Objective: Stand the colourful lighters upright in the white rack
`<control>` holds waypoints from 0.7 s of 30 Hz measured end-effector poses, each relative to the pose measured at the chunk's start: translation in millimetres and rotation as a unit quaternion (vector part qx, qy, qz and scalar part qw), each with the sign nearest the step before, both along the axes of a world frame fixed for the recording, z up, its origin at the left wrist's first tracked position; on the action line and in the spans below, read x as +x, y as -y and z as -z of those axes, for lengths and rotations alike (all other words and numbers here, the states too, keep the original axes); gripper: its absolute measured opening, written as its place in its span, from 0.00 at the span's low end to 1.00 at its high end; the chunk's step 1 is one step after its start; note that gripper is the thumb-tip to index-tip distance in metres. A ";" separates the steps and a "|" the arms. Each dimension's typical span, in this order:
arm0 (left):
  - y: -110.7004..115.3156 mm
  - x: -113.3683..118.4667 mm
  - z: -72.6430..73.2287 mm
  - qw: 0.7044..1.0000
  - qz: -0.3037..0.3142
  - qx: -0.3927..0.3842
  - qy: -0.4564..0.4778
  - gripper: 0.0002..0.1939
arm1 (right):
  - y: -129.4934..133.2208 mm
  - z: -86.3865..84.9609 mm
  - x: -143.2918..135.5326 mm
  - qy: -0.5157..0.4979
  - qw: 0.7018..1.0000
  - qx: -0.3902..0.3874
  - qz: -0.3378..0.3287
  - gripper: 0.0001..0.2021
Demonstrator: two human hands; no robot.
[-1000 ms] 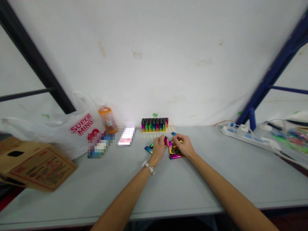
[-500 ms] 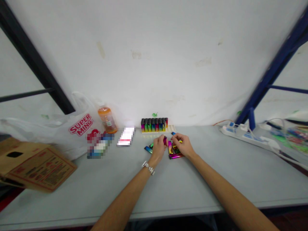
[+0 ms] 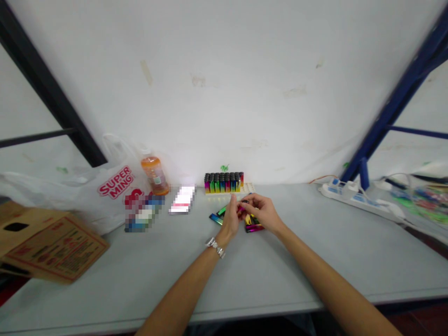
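My left hand (image 3: pixel 230 219), with a silver bracelet watch (image 3: pixel 215 247) at its wrist, meets my right hand (image 3: pixel 263 211) over the table. Between them is a shiny magenta lighter (image 3: pixel 241 209), mostly covered by fingers. My right thumb and fingers pinch it; my left fingers curl round its near side, with the left thumb pointing up. Below my right hand lie several loose lighters, a magenta one (image 3: pixel 254 228) in front. A blue lighter (image 3: pixel 216 219) and a green one (image 3: pixel 221 211) rest left of my left hand. Behind, several lighters (image 3: pixel 223 183) stand upright in rows on a cream holder (image 3: pixel 249 188).
Left of the hands are a lit phone (image 3: pixel 182 199), an orange drink bottle (image 3: pixel 156 175), a white plastic bag (image 3: pixel 119 186) and a cardboard box (image 3: pixel 58 247). A power strip (image 3: pixel 362 200) with cables lies right on the grey table (image 3: pixel 273 280), against the wall.
My right hand has moved left from the loose lighters to the magenta lighter at my left hand. My left thumb has lifted and straightened.
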State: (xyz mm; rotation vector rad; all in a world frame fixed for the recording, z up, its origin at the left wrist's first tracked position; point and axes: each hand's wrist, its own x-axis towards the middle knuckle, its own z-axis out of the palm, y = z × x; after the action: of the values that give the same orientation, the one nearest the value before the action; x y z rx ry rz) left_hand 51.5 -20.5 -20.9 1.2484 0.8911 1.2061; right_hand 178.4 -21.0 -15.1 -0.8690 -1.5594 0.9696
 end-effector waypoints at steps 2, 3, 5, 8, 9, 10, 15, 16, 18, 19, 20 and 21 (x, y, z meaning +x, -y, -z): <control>0.4 -2.7 -1.0 0.997 -0.036 0.062 -0.043 0.38 | -6.1 -4.4 5.9 -0.026 1.000 0.000 -0.007 0.18; 0.0 -5.0 -1.8 0.991 -0.066 0.099 -0.068 0.36 | -11.2 -7.7 9.8 -0.031 0.999 0.011 0.007 0.18; -3.0 -10.9 -2.8 0.972 -0.126 0.158 -0.116 0.30 | -25.6 -15.5 18.7 -0.010 0.997 0.043 0.061 0.17; -11.2 -20.2 -0.5 0.952 -0.179 0.182 -0.169 0.25 | -55.5 -27.1 31.3 0.096 0.986 0.073 0.119 0.16; -13.9 -22.8 0.9 0.949 -0.187 0.181 -0.180 0.25 | -66.4 -30.0 34.3 0.142 0.977 0.091 0.132 0.14; -16.1 -24.9 2.1 0.946 -0.190 0.180 -0.189 0.24 | -77.2 -32.2 36.3 0.187 0.967 0.103 0.142 0.13; -17.2 -29.7 2.5 0.938 -0.170 0.205 -0.222 0.23 | -118.8 -36.1 30.3 0.338 0.923 0.101 0.152 0.11; -16.3 -30.0 1.7 0.937 -0.169 0.208 -0.224 0.23 | -123.5 -36.4 27.1 0.361 0.915 0.097 0.155 0.11; -14.8 -30.4 0.6 0.937 -0.171 0.207 -0.222 0.23 | -129.2 -37.6 20.5 0.401 0.898 0.090 0.157 0.10; -14.5 -30.5 0.4 0.938 -0.173 0.203 -0.220 0.24 | -130.4 -38.4 17.6 0.418 0.891 0.086 0.157 0.11; -14.5 -30.7 0.5 0.940 -0.173 0.199 -0.218 0.24 | -130.8 -39.2 15.0 0.433 0.884 0.081 0.158 0.11; -14.6 -30.8 0.9 0.941 -0.173 0.195 -0.215 0.24 | -130.5 -40.1 12.8 0.446 0.877 0.076 0.162 0.11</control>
State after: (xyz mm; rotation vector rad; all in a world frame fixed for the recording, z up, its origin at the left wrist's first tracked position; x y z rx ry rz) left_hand 20.7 -5.9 -21.8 1.7725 1.2723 1.4628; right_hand 191.2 109.5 25.0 -1.5280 -2.1058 0.1579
